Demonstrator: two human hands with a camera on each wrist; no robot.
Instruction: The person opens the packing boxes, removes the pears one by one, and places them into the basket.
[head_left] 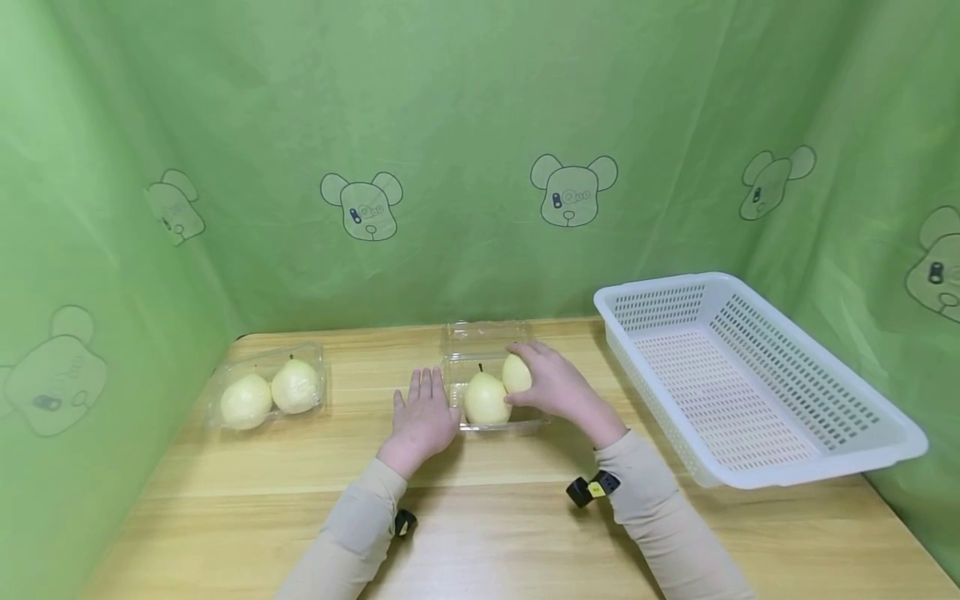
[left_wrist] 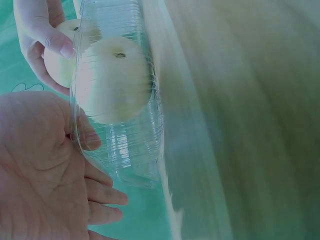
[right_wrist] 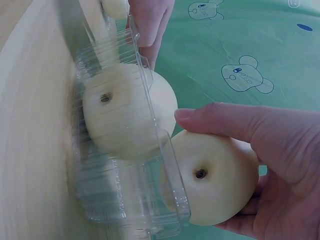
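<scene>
A clear plastic clamshell box (head_left: 457, 367) lies with its lid folded back in the middle of the table. One pale yellow pear (head_left: 486, 400) sits in its left part, stem up. My right hand (head_left: 557, 385) grips a second pear (right_wrist: 215, 180) between thumb and fingers; in the right wrist view that pear is partly inside the box rim, beside the first. My left hand (head_left: 424, 418) lies with straight fingers along the box's left side, its thumb at the rim. Both hands also show beside the box in the left wrist view.
Another clear box (head_left: 321, 392) with two pears (head_left: 296, 387) in it stands at the table's left. A large white perforated basket (head_left: 660, 425) stands on the right. Green curtain (head_left: 465, 275) with bear drawings hangs behind and at both sides of the wooden table (head_left: 480, 533).
</scene>
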